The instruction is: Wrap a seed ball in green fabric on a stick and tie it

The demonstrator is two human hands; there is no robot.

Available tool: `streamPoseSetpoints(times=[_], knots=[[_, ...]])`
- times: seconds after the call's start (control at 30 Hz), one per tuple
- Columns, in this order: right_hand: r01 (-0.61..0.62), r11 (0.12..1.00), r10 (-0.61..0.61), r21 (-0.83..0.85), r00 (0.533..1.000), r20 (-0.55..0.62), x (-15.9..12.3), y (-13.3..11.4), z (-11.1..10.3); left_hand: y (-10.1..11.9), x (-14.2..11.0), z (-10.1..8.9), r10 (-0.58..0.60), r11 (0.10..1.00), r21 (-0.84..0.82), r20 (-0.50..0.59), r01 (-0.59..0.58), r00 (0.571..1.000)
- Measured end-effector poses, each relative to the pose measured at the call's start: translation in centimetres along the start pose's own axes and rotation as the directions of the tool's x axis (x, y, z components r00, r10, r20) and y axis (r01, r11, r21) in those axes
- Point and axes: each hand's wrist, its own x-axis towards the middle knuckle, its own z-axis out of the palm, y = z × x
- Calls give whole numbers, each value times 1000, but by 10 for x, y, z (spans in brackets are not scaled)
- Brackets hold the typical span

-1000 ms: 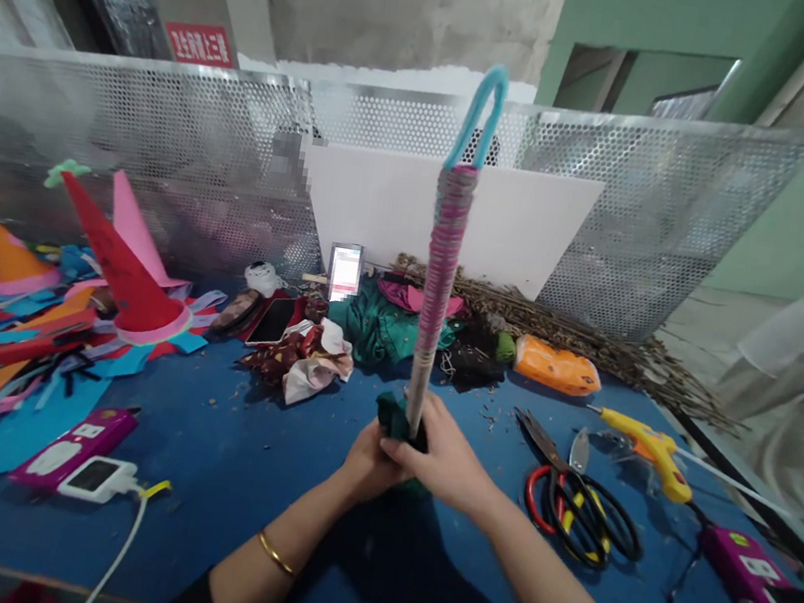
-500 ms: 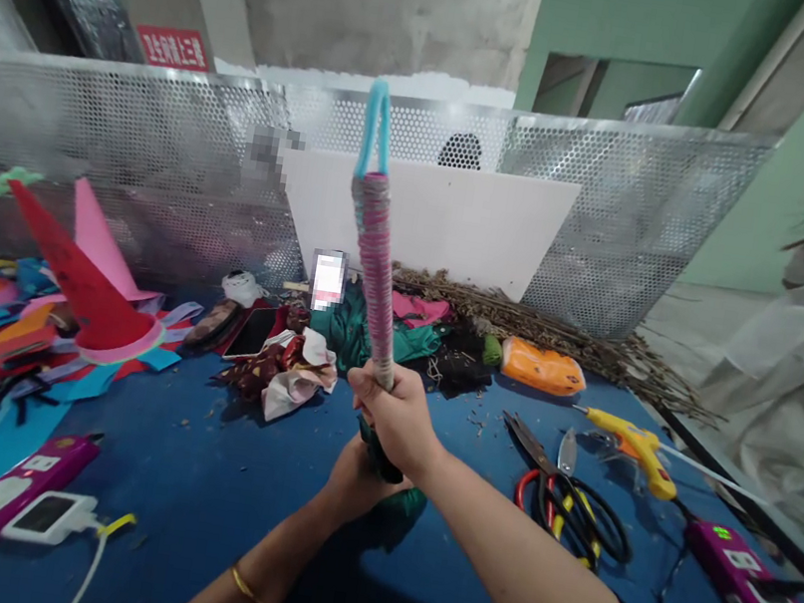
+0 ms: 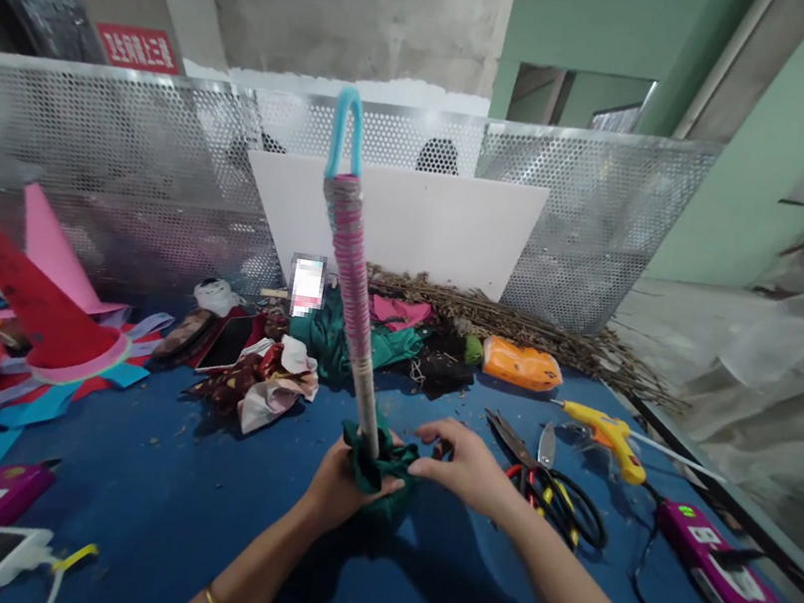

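A long stick wrapped in pink and grey yarn, with a light blue loop at its top, stands upright and tilts slightly left. Dark green cloth is bunched round its base. My left hand is closed round that cloth and the stick's foot, holding it up on the blue table. My right hand hovers just right of the cloth with fingers loosely spread, fingertips touching the green cloth.
Scissors and a yellow glue gun lie to the right, with a purple power strip beyond. Fabric scraps, an orange object and twigs sit at the back. Coloured paper cones fill the left. A perforated metal screen encloses the bench.
My right hand has let go of the stick's lower shaft and dropped to the right of the green cloth. The stick has lowered; my left hand still grips its base.
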Motion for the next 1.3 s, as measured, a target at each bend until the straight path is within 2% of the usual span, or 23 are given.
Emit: streamPoseSetpoints(times=[0.07,0.17,0.27,0.43,0.53,0.6,0.73,0.83,0.93,1.1,1.2,1.3], knots=[[-10,999,10,49,1000,0,-5,9,12,1,0,-1,12,1000,21,21,-12,1000],[-64,974,73,216,997,-32,-4,10,28,1,0,-2,-5,1000,20,14,4,1000],[-112,930,123,350,992,-8,-1,9,33,-1,0,-3,3,1000,6,13,-3,1000],[21,943,-9,331,999,-39,-8,9,24,-6,-1,-6,11,999,46,22,-12,1000],[37,950,-19,310,998,-62,-12,4,19,-8,-1,-6,13,999,49,47,-15,999],[58,966,-36,251,995,-89,-12,-1,18,-9,-1,-7,26,998,55,55,-29,998],[168,984,-160,59,979,-126,-11,-13,19,-9,-1,-7,48,997,62,60,-52,997],[235,954,-242,-184,970,-17,-14,-22,20,-6,0,-8,53,998,36,63,-55,997],[304,875,-291,-377,952,92,-21,-30,21,-4,0,-8,70,998,6,67,-70,995],[360,821,-318,-444,933,167,-31,-36,22,-7,1,-7,92,996,-13,86,-91,992],[364,850,-372,-382,927,57,-32,-31,22,-9,0,-7,73,997,9,77,-74,994],[250,934,-302,-256,935,-188,-25,-22,21,-8,-1,-7,54,997,50,68,-57,996]])
